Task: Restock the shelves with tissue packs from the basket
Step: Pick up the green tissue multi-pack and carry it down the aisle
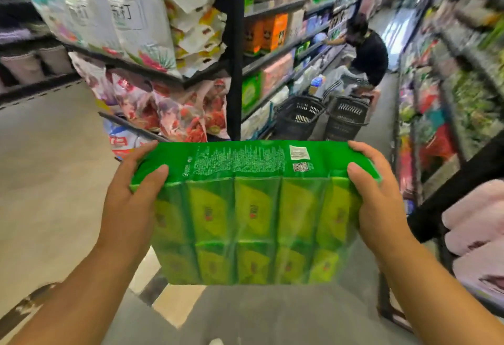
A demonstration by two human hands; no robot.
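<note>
One green plastic-wrapped multipack of tissue packs (251, 208), frame centre, is held at its ends by left hand (131, 197) and right hand (381, 200). Two black plastic baskets (300, 115), one crouching person (368, 55), upper right aisle.

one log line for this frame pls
phase: carry | object: green tissue multipack | left hand: grip on left end | right hand: grip on right end | pack: off floor, not shelved | baskets: ahead in aisle

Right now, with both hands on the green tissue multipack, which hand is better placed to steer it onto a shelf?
Probably the left hand. Matching green packs sit on the shelving ahead and left, the side it grips. The right hand holds the green tissue multipack's far end, beside the pink packs.
</note>
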